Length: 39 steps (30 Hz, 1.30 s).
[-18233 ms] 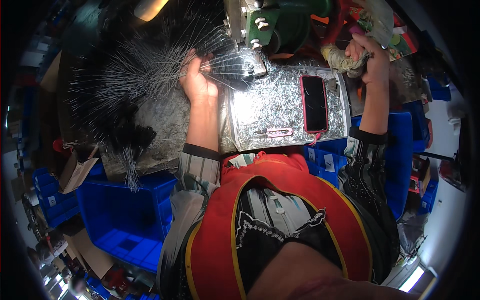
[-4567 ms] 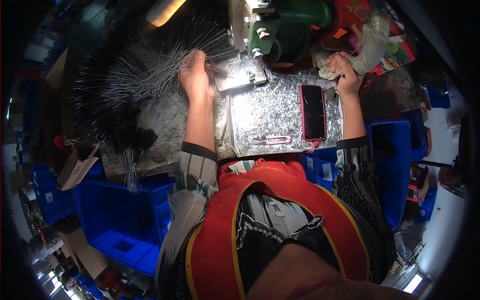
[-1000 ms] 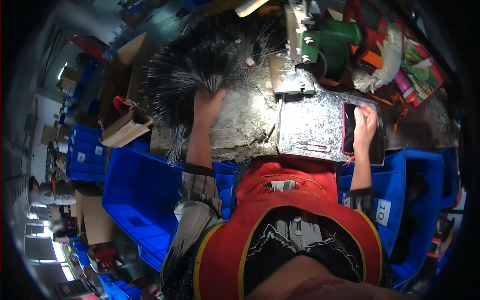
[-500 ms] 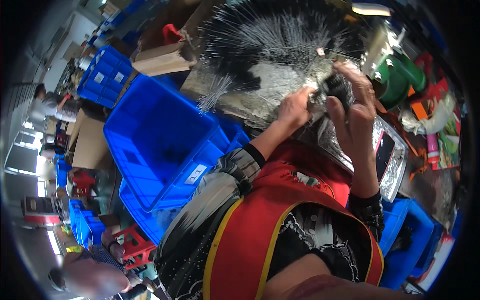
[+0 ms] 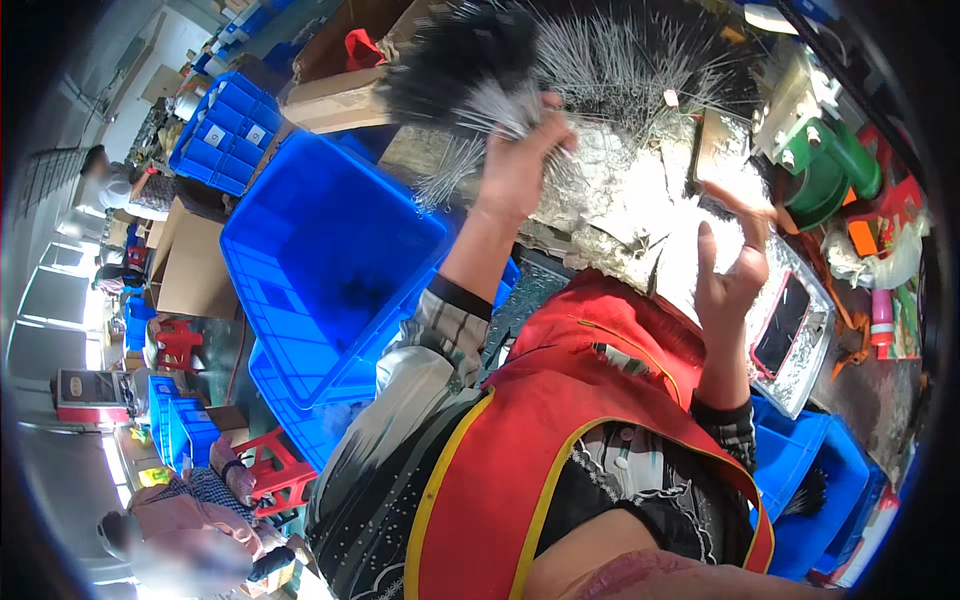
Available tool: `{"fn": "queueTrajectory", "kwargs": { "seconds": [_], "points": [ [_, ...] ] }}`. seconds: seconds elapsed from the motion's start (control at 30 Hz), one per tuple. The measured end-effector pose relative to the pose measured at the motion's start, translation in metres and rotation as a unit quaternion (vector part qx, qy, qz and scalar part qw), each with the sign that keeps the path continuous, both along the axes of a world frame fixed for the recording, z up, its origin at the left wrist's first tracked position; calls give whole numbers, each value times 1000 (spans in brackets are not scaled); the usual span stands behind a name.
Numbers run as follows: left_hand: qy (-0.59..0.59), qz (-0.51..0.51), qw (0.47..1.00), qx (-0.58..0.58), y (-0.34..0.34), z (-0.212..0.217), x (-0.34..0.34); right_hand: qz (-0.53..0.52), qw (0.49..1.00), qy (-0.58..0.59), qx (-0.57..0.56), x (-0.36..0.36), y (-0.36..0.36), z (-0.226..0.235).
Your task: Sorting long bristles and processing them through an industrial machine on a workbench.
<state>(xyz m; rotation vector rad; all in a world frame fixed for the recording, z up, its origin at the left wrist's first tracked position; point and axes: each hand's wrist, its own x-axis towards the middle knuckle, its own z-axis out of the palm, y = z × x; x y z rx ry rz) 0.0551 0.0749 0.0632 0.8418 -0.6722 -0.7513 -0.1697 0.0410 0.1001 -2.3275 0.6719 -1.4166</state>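
My left hand is closed round a bundle of thin wires, silvery at the near end and black at the far end. Motion smears the bundle, and the fingers partly hide it. Behind it spreads a large heap of similar black and silvery wires. A smaller bunch of wires lies at the worktop's left edge, just left of this hand. My right hand hovers over the brightly lit worktop, thumb and fingers apart, with nothing in it. Pale, worn sheeting covers the worktop between both hands.
A large blue crate stands left of the worktop, with cardboard boxes beyond. To the right are a green machine, a dark phone-like object in a shiny tray and a pink bottle. Other people sit at far left.
My left hand has moved left and away from my right hand, carrying the wire bundle. My right hand has dropped slightly and shifted right, and the sheeting between them is now exposed.
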Motion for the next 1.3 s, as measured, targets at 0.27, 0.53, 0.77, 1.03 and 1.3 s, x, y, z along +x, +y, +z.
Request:
{"fn": "queueTrajectory", "kwargs": {
  "seconds": [0.27, 0.53, 0.77, 1.03, 1.3],
  "points": [
    [-73, 97, 990, -67, 31, 40, 33, 160, 980, 17, 120, 32, -1, -60],
    [-513, 231, 706, 431, 63, -9, 129, 124, 979, 60, 152, 23, 0, -93],
    [-675, 162, 462, 552, 55, -58, 98, 122, 979, 66, 152, 18, 3, -111],
    [-623, 147, 524, 562, 49, -67, 115, 103, 977, 73, 175, 21, 5, -114],
    [-619, 42, 504, 601, 40, -31, 121, 114, 975, 80, 175, 21, 6, -115]
  ]
}}
